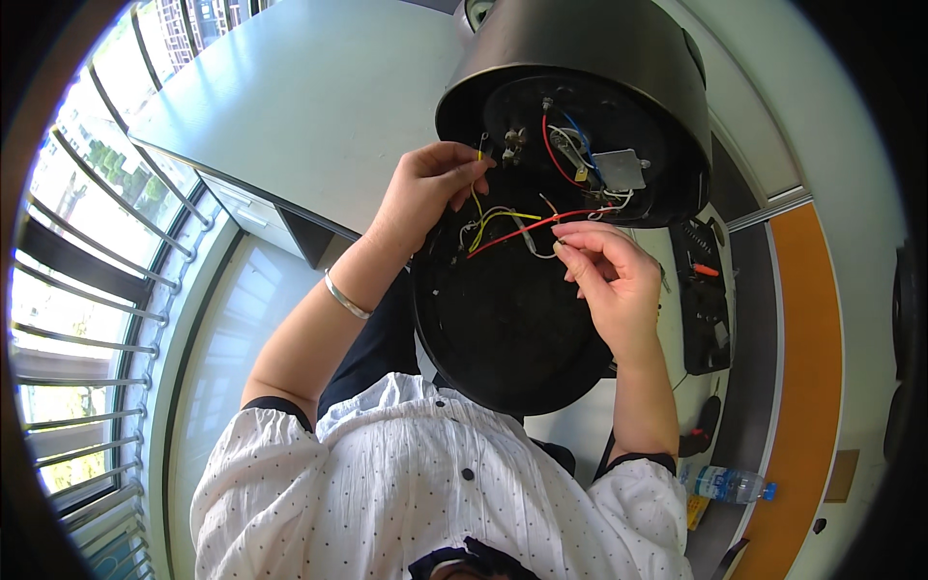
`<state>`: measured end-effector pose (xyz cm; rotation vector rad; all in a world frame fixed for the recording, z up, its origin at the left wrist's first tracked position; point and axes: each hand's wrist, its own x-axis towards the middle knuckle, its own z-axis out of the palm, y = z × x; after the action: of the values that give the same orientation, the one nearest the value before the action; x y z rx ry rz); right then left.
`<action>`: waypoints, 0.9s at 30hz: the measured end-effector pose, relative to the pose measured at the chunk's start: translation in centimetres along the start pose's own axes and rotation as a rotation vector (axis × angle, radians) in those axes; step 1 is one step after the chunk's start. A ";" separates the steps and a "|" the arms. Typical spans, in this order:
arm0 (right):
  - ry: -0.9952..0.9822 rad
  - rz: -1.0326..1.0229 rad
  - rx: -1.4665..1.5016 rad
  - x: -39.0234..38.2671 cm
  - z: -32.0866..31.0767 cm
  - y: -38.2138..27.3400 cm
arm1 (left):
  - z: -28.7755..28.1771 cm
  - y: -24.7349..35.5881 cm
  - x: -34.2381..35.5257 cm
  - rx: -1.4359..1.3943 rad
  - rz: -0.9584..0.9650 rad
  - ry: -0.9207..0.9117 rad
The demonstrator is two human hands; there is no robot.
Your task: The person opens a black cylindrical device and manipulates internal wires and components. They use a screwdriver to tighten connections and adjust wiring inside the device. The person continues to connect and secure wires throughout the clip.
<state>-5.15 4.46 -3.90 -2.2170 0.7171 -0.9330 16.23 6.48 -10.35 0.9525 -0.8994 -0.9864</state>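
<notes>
A dark grey, drum-shaped appliance body [570, 43] lies tipped over, with its underside facing me and loose wires inside. Below it is a round black base cover [503, 329]. My left hand [435, 184] is closed in a pinch on a yellow wire [480, 153], whose metal end sticks up past the fingers. At the right, my right hand [609, 275] has thumb and forefinger pressed together by the end of a thin white wire [539, 253]; the exact grip is partly hidden. A red wire [512, 234] crosses between the hands, near more yellow wire [474, 242].
A white table [309, 106] extends to the far left. At the right lies a black tool case [704, 309] with an orange-handled tool [705, 270]. Nearer me are a black-and-red tool [704, 425] and a water bottle [733, 485]. A barred window [87, 290] lines the left.
</notes>
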 end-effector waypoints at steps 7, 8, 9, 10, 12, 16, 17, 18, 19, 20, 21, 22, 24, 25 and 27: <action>0.030 0.011 0.091 0.2 -0.2 0.3 | 0.1 0.0 0.3 0.008 -0.018 -0.065; 0.033 0.014 0.100 0.2 -0.1 0.4 | 0.0 0.1 0.3 0.015 -0.027 -0.072; 0.036 0.018 0.109 0.3 0.0 0.4 | 0.0 0.1 0.3 0.029 -0.021 -0.070; 0.039 0.021 0.119 0.3 0.0 0.5 | 0.0 0.1 0.4 0.044 -0.015 -0.068; 0.044 0.026 0.131 0.2 0.0 0.5 | 0.0 0.1 0.4 0.081 -0.008 -0.058; 0.061 0.078 0.110 -0.1 -0.2 0.5 | 0.0 -0.1 1.0 0.165 0.062 -0.056; 0.065 0.088 0.107 -0.2 -0.3 0.5 | -0.1 0.0 1.2 0.184 0.100 -0.063; 0.068 0.098 0.104 -0.2 -0.3 0.5 | -0.2 0.2 1.2 0.216 0.080 -0.071; 0.072 0.109 0.101 -0.3 -0.4 0.5 | -0.2 0.1 1.2 0.211 0.065 -0.073; 0.083 0.120 0.115 -0.3 -0.4 0.4 | -0.1 0.1 1.3 0.205 0.055 -0.078; 0.086 0.136 0.134 -0.4 -0.4 0.5 | 0.0 0.1 1.3 0.199 0.045 -0.083; 0.089 0.153 0.153 -0.4 -0.5 0.6 | 0.1 0.2 1.3 0.183 0.036 -0.084; 0.098 0.184 0.169 -0.4 -0.6 0.6 | 0.3 0.3 1.2 0.150 0.016 -0.086; 0.103 0.199 0.167 -0.4 -0.7 0.5 | 0.4 0.3 1.3 0.133 0.014 -0.088; 0.118 0.212 0.176 -0.3 -0.8 0.5 | 0.5 0.1 1.4 0.094 0.006 -0.084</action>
<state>-6.06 4.09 -3.93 -1.9047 0.8703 -0.9852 16.21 5.07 -9.86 0.9931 -1.0256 -0.9917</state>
